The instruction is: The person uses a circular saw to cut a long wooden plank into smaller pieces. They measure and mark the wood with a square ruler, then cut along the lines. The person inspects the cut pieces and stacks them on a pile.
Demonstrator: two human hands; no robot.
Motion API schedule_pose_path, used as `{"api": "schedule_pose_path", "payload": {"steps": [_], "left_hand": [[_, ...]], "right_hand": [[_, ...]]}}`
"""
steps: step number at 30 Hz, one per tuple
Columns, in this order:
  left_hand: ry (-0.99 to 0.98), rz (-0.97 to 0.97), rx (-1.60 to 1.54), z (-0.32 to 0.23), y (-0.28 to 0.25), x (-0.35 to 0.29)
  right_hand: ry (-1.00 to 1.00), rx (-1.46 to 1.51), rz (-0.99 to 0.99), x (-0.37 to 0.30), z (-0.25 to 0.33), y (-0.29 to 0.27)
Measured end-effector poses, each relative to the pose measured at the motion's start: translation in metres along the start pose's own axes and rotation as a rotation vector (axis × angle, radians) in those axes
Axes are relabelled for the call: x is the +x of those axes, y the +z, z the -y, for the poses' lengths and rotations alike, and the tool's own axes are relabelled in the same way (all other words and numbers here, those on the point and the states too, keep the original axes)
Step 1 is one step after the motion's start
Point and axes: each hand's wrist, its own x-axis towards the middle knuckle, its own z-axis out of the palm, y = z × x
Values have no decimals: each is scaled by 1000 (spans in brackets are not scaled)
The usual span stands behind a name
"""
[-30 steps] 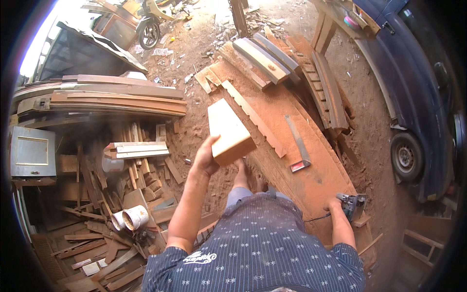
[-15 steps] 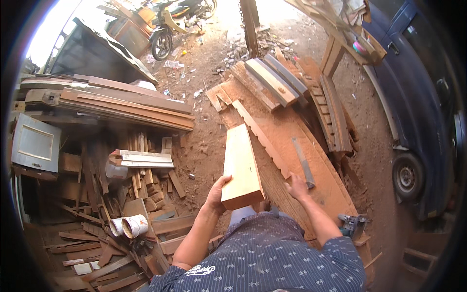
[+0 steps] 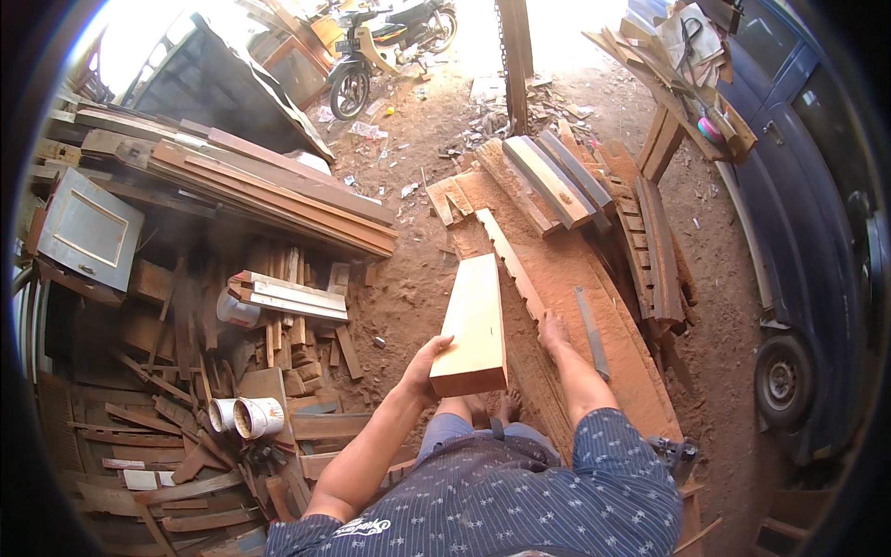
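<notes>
The left hand [image 3: 426,369] clasps the block [image 3: 471,318] by its near left side, and just right of it the right hand [image 3: 555,334] pinches the near end of the notched strip [image 3: 512,265], beside the blade [image 3: 591,332] on the counter [image 3: 631,371].

the lone head view, fisheye-wide, looks down and forward from close above the shirt [image 3: 520,492] at its lower edge; left hand [image 3: 425,369] and right hand [image 3: 554,332] sit mid-view, a motorbike [image 3: 390,42] farther off toward the top.
</notes>
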Motion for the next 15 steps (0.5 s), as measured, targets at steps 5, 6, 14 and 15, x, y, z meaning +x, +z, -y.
{"api": "schedule_pose_path", "payload": {"steps": [5,6,14,15], "left_hand": [[50,-40,182,36,-33,-39],[10,-83,184,39,-34,-44],[280,-65,691,89,-112,-12],[229,-49,691,86,-110,-19]], "right_hand": [[64,1314,529,-51,-6,-22],[136,1491,707,-74,-8,-31],[256,1386,212,-187,49,-24],[268,1519,225,-202,48,-29]]}}
